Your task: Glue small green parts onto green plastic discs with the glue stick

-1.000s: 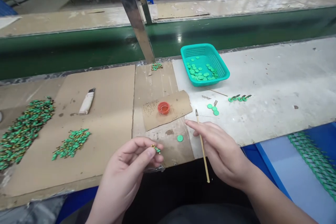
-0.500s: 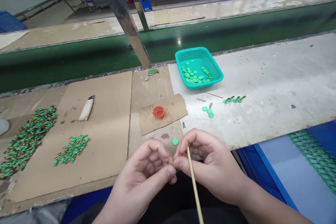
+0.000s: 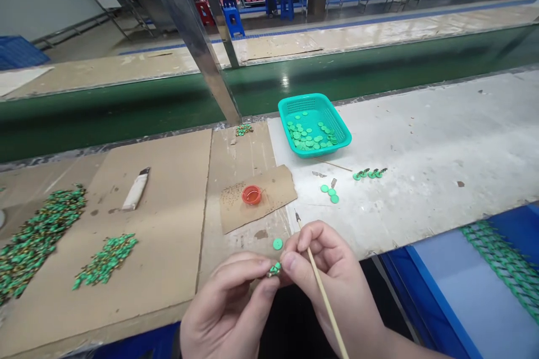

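Between thumb and index finger, my left hand [image 3: 236, 297] pinches a small green and dark piece [image 3: 274, 270]. My right hand [image 3: 332, 269] holds a thin wooden brush [image 3: 322, 290], its dark tip pointing up and away, while its thumb and fingertip meet the small piece. Just beyond my fingertips lies a green disc [image 3: 277, 243]. A small red cup [image 3: 251, 195] with liquid sits on a cardboard scrap [image 3: 278, 185]. More green discs [image 3: 332, 192] lie on the table to the right of the cardboard.
A teal basket [image 3: 315, 152] holds green discs. Further right stands a row of discs with dark pieces [image 3: 370, 174]. On the left are a large pile [image 3: 46, 230] and a smaller pile [image 3: 107, 258] of green pieces, and a white-handled tool [image 3: 136, 189]. A metal post [image 3: 202, 50] rises behind.
The view has tilted up, so the table appears lower. The small green piece, hidden before, now shows between my fingertips. My left fingers have straightened somewhat around it.
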